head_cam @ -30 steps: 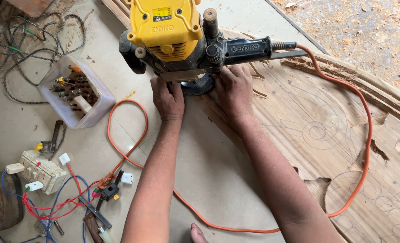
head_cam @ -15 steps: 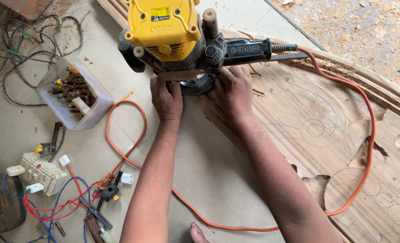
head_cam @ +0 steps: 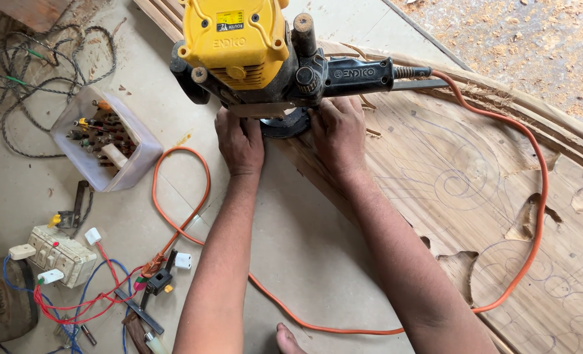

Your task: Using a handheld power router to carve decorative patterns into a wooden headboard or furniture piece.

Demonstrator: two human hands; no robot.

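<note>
Yellow router (head_cam: 239,49) just above both hands, left hand (head_cam: 240,141), right hand (head_cam: 337,131)

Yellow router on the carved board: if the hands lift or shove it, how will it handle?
The router is probably heavy and top-heavy: a bulky motor housing over a small round base. Both the left hand and the right hand brace that base. Its orange cord looks floppy and may drag.

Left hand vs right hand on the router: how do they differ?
The left hand presses at the router base over the bare floor, under the yellow housing; the right hand sits over the carved wooden panel, below the black handle. Both lie palm-down, fingers toward the base.
</note>
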